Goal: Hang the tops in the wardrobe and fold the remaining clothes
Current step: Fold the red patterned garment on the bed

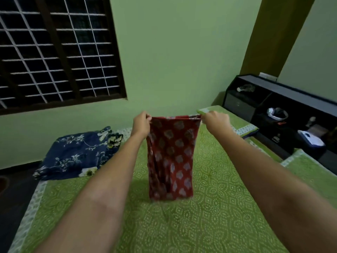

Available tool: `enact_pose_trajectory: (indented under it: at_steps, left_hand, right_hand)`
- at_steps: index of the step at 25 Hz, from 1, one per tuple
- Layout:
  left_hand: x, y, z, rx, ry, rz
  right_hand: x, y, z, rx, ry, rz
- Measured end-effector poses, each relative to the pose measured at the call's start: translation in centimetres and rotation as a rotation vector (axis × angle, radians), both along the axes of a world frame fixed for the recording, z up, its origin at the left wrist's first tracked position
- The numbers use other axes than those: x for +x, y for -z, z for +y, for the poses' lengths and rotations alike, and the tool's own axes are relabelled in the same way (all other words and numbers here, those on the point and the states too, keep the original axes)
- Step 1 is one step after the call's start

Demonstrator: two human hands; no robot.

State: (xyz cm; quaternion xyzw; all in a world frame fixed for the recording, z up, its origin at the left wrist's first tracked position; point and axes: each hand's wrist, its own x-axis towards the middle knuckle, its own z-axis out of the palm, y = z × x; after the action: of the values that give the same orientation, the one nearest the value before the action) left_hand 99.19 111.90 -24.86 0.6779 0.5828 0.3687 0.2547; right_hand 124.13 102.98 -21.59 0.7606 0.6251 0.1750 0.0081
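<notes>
Above the green patterned bedsheet [209, 216], both arms outstretched. Left hand [141, 124] and right hand [215, 121] each pinch a top corner of the red printed cloth garment [170, 157], fingers curled tight on its edge. Garment hangs vertical, top edge taut, bottom hem at or just over the sheet. Folded navy floral garment [78, 154] lies at the bed's far-left corner, well apart.

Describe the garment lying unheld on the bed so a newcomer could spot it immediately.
Start at the green patterned bed and go to its far left corner below the window. The navy floral garment lies there in a heap, dark blue with pale flowers, unlike the red printed garment held up mid-bed.
</notes>
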Motion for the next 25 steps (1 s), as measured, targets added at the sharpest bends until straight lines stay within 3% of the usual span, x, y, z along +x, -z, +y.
enact_pose_trajectory:
  at_steps: [4, 7, 13, 19, 21, 25]
  left_hand:
    - [0.2, 3.4, 0.7, 0.102, 0.021, 0.011]
    - [-0.4, 10.2, -1.8, 0.075, 0.065, 0.021]
    - [-1.9, 31.8, -11.1, -0.137, 0.122, 0.091]
    - [-3.7, 53.8, -21.2, -0.524, 0.373, 0.272]
    - [-4.4, 58.2, -22.6, -0.461, 0.352, 0.397]
    - [-4.8, 61.1, -23.0, -0.102, 0.474, 0.609]
  right_hand:
    - [0.6, 3.5, 0.8, 0.092, -0.043, -0.034]
    - [1.0, 9.8, -0.7, -0.025, -0.063, -0.020]
    - [0.7, 29.9, -7.8, 0.042, -0.332, 0.003]
    - [0.8, 55.1, -18.4, -0.309, -0.481, 0.047]
    - [0.3, 59.9, -20.6, -0.414, -0.503, 0.079]
    - [-0.1, 64.1, -21.1, -0.422, -0.486, 0.137]
